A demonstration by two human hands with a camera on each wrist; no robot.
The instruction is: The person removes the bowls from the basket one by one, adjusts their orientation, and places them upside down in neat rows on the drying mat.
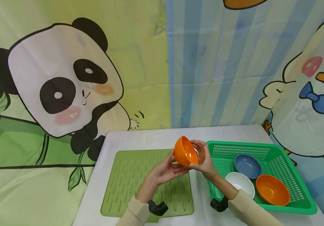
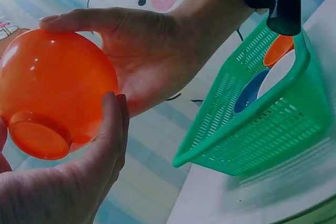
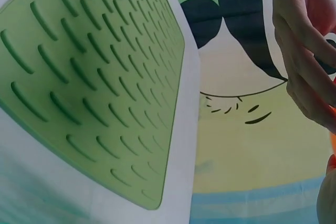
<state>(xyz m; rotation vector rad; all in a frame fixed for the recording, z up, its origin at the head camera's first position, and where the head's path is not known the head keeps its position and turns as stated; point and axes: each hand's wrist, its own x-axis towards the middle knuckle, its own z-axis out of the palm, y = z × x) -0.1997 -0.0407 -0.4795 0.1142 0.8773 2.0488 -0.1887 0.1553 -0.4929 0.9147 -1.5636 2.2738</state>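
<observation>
A small orange bowl (image 1: 183, 153) is held up in the air between my two hands, tilted on its side. In the left wrist view its rounded outside and foot ring (image 2: 40, 135) face the camera. My left hand (image 1: 168, 169) grips it from the left and below, thumb against its side. On the right, my right hand (image 1: 204, 159) holds the bowl by its rim, thumb low and fingers behind. Only a sliver of the bowl (image 3: 333, 140) shows at the right edge of the right wrist view, with fingers (image 3: 304, 72) beside it.
A green draining mat (image 1: 139, 179) lies on the white table (image 1: 153, 138) below the hands. To the right stands a green basket (image 1: 297, 179) holding a blue bowl (image 1: 248, 165), a white bowl (image 1: 241, 183) and a larger orange bowl (image 1: 273, 190). Printed curtains (image 1: 142, 62) hang behind.
</observation>
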